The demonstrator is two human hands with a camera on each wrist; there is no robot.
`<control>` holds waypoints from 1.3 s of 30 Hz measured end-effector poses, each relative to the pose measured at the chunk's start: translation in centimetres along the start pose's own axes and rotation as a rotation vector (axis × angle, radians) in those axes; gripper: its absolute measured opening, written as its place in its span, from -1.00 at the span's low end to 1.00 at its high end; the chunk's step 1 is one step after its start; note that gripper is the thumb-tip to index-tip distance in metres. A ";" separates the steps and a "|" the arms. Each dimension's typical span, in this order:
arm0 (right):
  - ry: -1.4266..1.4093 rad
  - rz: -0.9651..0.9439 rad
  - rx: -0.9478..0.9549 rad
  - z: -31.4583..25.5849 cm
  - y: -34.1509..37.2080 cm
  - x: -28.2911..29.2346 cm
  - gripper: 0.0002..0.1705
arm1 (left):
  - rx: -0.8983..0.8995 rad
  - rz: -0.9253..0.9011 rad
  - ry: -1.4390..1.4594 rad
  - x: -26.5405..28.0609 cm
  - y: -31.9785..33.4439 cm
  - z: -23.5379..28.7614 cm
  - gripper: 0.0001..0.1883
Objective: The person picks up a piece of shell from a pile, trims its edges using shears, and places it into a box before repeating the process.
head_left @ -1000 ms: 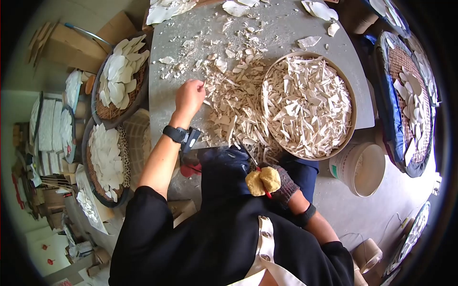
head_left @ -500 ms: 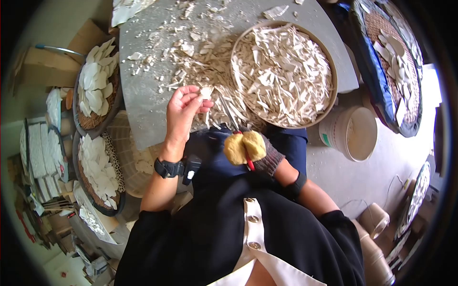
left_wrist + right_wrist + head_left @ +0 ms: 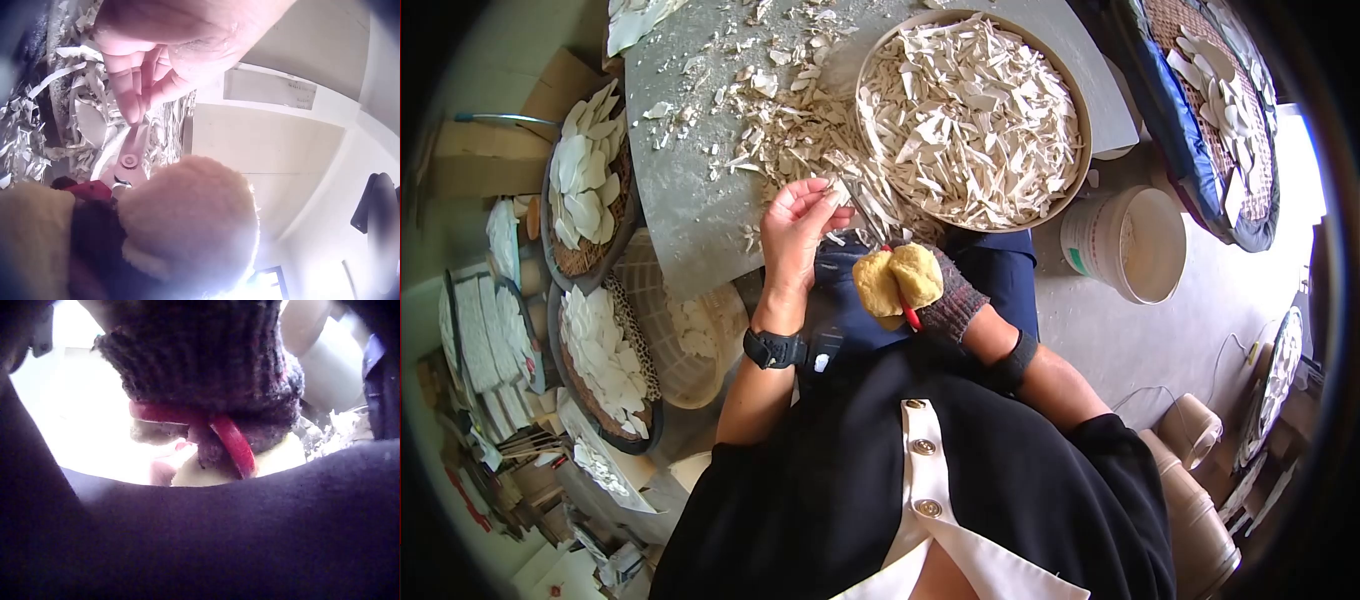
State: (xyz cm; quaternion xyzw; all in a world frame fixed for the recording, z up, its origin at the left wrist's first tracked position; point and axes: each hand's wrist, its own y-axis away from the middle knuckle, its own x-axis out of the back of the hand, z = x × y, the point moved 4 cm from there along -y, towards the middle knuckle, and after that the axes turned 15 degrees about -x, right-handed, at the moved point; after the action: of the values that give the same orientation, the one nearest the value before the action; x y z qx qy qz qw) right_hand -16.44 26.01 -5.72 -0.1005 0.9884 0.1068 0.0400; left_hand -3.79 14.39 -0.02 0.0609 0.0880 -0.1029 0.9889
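In the head view the bare left hand (image 3: pixel 792 228) pinches a small white piece (image 3: pixel 836 194) between thumb and fingers. The right hand (image 3: pixel 948 300), in a dark knitted glove with yellow padding (image 3: pixel 897 279), grips red-handled shears (image 3: pixel 913 317). Their blades point up toward the pinched piece. In the left wrist view the metal shears (image 3: pixel 129 160) reach the left fingertips (image 3: pixel 134 115); whether the blades touch the piece cannot be told. The right wrist view shows the red handles (image 3: pixel 234 445) against the glove (image 3: pixel 206 362), with dark cloth covering the lower half.
Beyond the hands, a round tray (image 3: pixel 1086 150) full of white slivers stands on the grey table (image 3: pixel 690 215) beside a loose heap (image 3: pixel 800 130). A white bucket (image 3: pixel 1090 240) is at the right. Baskets of white flakes (image 3: pixel 590 185) stand at the left.
The left hand has come away from the heap toward the shears, with a white piece now visible in its fingers. The head view has shifted, so tray and table appear higher and further left.
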 end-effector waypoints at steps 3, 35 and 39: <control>-1.051 -0.270 -0.246 0.1 -0.1 -0.6 -0.71 | 0.004 -0.095 -0.046 -0.1 -0.2 0.2 -0.78; 0.198 -0.019 -0.141 -1.7 0.3 -0.2 -0.71 | 0.022 0.002 0.051 1.6 -0.2 0.4 -0.87; 0.164 -0.059 -0.211 -1.9 0.0 -0.7 -0.70 | 0.004 0.051 -0.082 8.3 0.1 2.6 -0.86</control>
State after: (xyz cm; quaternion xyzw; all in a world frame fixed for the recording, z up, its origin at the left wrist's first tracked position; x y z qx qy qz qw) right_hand -15.87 25.77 -3.83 -0.1414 0.9683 0.2004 -0.0485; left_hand 4.65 12.56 1.02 0.0609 0.0455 -0.0800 0.9939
